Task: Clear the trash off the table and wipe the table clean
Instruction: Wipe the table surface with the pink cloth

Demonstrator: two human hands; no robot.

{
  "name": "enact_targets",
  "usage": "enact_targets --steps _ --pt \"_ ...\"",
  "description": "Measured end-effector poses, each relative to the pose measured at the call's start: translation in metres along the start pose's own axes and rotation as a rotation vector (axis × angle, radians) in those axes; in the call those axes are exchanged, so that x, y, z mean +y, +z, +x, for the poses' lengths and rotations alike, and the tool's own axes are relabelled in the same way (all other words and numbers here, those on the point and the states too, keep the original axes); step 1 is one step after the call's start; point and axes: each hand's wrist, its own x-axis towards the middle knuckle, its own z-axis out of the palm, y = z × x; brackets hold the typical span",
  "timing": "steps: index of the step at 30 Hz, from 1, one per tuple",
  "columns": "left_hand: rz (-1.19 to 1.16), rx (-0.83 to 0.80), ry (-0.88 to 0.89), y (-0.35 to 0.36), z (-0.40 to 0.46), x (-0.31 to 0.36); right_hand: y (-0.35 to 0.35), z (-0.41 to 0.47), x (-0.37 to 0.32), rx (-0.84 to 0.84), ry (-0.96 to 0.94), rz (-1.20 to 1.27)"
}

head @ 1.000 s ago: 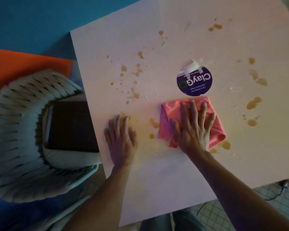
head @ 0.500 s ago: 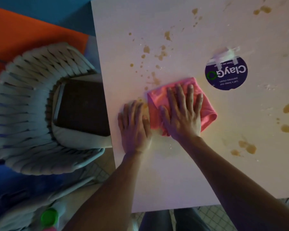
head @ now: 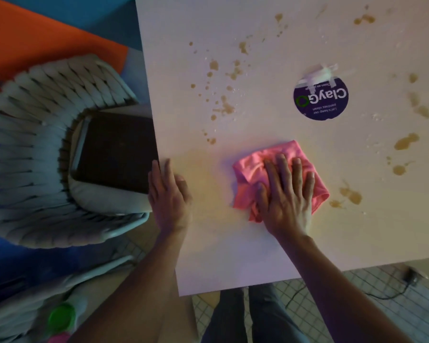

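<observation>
The pink cloth (head: 278, 174) has slid right, away from the left hand (head: 170, 194), which lies flat bracing the table (head: 233, 256); the right hand (head: 286, 194), fingers spread, presses it onto spills.

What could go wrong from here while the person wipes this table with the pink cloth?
1. The right hand presses a bunched pink cloth; it may smear the brown stains beside it instead of lifting them.
2. The round purple sticker is held by loose tape; a wipe over it might peel it.
3. The left hand rests at the table edge and could slip off.
</observation>
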Motion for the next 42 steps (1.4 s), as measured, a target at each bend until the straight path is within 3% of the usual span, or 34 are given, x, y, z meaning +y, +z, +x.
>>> enact_targets --steps 6,10,16,24,33,37,42 --pt "-0.129 -0.032 -0.08 -0.003 0.0 0.007 0.008 0.037 -0.028 -0.007 0.066 -0.003" --pt "-0.171 -0.038 -0.085 -0.003 0.002 0.006 0.015 0.049 -0.068 -0.024 -0.071 0.024" --pt "-0.202 -0.128 -0.072 -0.01 0.0 -0.002 0.021 -0.029 -0.093 -0.033 -0.22 0.097" --pt "-0.208 -0.091 -0.073 -0.01 0.0 0.002 0.012 -0.101 -0.05 0.023 -0.064 0.11" --pt "-0.203 -0.052 -0.168 -0.019 -0.032 -0.003 0.019 -0.023 -0.039 0.065 0.2 0.059" --pt "-0.183 -0.069 -0.171 -0.02 -0.031 -0.002 0.028 0.004 -0.077 0.089 0.042 0.079" --pt "-0.225 -0.093 -0.192 -0.024 -0.032 -0.001 0.027 -0.032 -0.085 0.057 -0.105 0.103"
